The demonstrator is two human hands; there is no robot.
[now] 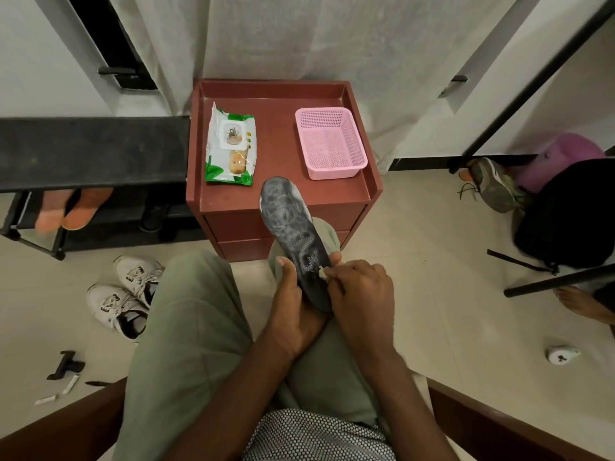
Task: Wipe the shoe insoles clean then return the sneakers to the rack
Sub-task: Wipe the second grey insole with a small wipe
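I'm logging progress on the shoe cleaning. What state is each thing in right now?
Dark grey patterned insole: out of its shoe, held up by the heel end.
Left hand: grips the insole's heel.
Right hand: pinches a small white wipe against the insole.
Green-and-white wipes pack: flat, flap closed.
Pink plastic mesh basket: upright, empty.
White sneakers: on the floor, off the black rack.

white print on insole, unreadable, wipes pack text illegible
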